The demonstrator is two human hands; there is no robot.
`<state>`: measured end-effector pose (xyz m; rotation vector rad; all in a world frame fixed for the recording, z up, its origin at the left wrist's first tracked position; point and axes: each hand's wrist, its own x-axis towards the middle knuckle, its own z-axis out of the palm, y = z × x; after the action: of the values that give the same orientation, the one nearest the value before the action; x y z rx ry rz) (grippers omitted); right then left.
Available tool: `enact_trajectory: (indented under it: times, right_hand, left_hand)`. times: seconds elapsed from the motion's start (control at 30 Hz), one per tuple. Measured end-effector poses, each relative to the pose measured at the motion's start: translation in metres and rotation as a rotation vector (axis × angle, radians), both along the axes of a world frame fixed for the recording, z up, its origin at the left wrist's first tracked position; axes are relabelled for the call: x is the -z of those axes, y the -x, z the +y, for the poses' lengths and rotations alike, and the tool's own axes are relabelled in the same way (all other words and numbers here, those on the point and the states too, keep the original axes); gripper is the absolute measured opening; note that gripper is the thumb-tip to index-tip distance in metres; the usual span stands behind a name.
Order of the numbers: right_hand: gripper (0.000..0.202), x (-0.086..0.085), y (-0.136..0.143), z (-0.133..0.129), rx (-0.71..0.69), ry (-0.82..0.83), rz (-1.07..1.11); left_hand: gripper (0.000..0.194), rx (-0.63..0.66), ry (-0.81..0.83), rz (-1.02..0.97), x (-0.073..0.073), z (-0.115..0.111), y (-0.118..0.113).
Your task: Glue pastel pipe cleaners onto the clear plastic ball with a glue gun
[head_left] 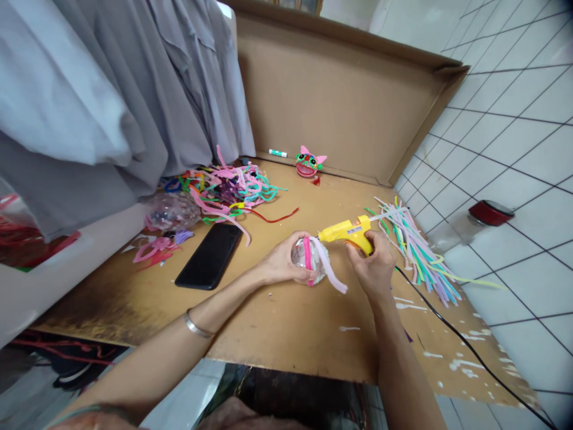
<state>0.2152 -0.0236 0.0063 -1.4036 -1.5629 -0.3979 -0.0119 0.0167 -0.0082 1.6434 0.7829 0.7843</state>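
Note:
My left hand (pixel 286 260) is closed around a clear round plastic piece (pixel 317 269) above the table. A bright pink pipe cleaner (pixel 308 254) runs across it. From its upper edge a pale lilac pipe cleaner (pixel 331 272) curves down to the right, its lower end loose. In my right hand (pixel 375 263) is a yellow hot glue gun (pixel 344 230), pointed left, with its nozzle close to the top of the lilac strip. A clear glue stick (pixel 380 216) sticks out behind the gun.
Pastel pipe cleaners (pixel 421 251) lie at the right, near the gun's black cord (pixel 447 316). A black phone (pixel 209 257) and a tangled pile of pipe cleaners (pixel 237 185) are on the left. A pink-eared figure (pixel 307 164) and a glue-stick-like tube (pixel 278 153) sit by the cardboard wall (pixel 331 95).

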Motion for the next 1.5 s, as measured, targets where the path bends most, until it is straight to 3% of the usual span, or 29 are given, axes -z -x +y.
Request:
enact_trajectory:
  times: [0.27, 0.73, 0.9, 1.5]
  right_hand:
    - [0.021, -0.0032, -0.0008, -0.0013, -0.005, 0.018, 0.018]
    - [0.02, -0.0071, 0.0009, -0.0023, -0.013, 0.013, 0.003]
    - [0.019, -0.0062, 0.0, -0.0033, -0.012, 0.014, -0.002]
    - [0.02, -0.0024, -0.0028, -0.0007, 0.027, -0.006, 0.013]
  left_hand:
    - [0.079, 0.004, -0.032, 0.008, 0.0009, 0.0006, 0.0002]
    - [0.079, 0.04, 0.087, -0.079, -0.0027, -0.0025, -0.0003]
    - [0.077, 0.007, 0.023, -0.036, -0.0003, -0.001, -0.0002]
    - [0.078, 0.009, 0.037, -0.023, -0.0017, -0.0009, -0.0001]
